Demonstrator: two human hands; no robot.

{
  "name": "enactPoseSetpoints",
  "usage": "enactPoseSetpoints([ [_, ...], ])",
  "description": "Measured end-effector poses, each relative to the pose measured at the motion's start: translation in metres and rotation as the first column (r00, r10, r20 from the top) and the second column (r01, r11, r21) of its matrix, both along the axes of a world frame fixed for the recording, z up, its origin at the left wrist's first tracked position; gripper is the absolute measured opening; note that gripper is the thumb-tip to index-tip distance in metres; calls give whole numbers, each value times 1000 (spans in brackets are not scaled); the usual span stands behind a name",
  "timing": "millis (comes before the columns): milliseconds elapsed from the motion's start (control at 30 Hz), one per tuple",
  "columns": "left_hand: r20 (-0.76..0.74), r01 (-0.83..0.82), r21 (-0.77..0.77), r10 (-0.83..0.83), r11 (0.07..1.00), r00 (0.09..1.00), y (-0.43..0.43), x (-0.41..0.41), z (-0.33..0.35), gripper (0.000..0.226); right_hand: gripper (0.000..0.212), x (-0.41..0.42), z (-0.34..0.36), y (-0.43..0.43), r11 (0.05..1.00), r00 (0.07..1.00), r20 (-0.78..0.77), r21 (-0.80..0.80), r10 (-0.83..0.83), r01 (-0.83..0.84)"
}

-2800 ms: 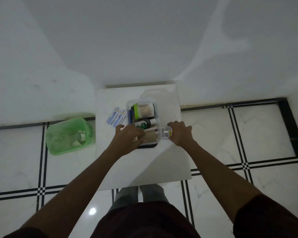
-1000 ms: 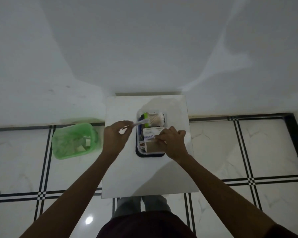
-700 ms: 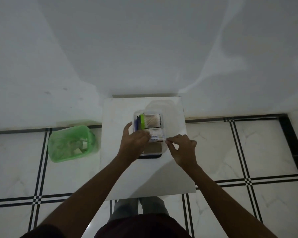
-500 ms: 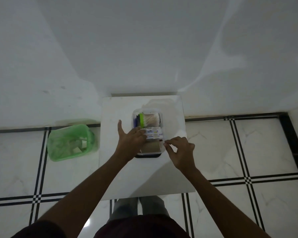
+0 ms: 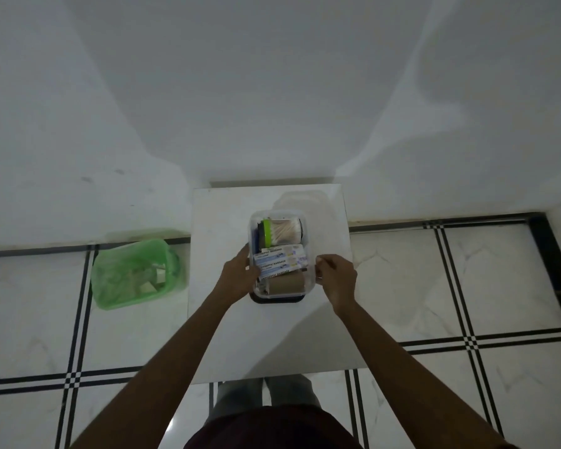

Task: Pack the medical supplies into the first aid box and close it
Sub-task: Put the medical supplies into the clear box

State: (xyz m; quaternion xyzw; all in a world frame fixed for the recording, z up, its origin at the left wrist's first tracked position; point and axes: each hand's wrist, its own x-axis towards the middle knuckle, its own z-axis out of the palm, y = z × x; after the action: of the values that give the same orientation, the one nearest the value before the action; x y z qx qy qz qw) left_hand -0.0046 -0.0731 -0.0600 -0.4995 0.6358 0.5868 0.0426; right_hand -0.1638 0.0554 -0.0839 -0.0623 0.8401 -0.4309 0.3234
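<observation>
Bandage strips now lie in the box on the desk; your left hand has let go. Both grips sit loosely curled at the box walls, right hand included. Lid comes next.

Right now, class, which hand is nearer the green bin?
Left. The left hand is at the box's bin-side edge; the right hand is beyond the box from the green bin.

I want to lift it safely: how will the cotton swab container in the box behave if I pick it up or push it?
The cotton swab container looks like a thin clear plastic cylinder full of swabs, so probably light. It lies on its side in the first aid box, so it might roll once freed. Its green cap seems shut.
</observation>
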Motion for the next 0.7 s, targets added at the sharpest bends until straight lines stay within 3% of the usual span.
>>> enactPoseSetpoints([
  [133, -12, -31, 35, 31, 999, 999, -3, -1, -3, 55, 17, 3, -12, -3, 995, 994, 83, 77, -70, 63],
  [367, -64, -71, -7, 71, 997, 995, -6, 12, 8, 53, 10, 19, -32, -5, 907, 971, -7, 359, 240, -222],
  [500, -90, -126, 30, 128, 992, 988, -11, 24, 16, 57, 9, 21, -34, -16, 877, 970, 14, 424, 241, -224],
  [633, -109, -175, 50, 180, 983, 978, -14, 31, 22, 61, 41, 12, -38, -16, 904, 963, 51, 333, 265, -267],
  [700, -109, -222, 52, 227, 974, 968, -14, 32, 23, 68, 29, 5, -38, -13, 929, 966, 99, 266, 237, -255],
])
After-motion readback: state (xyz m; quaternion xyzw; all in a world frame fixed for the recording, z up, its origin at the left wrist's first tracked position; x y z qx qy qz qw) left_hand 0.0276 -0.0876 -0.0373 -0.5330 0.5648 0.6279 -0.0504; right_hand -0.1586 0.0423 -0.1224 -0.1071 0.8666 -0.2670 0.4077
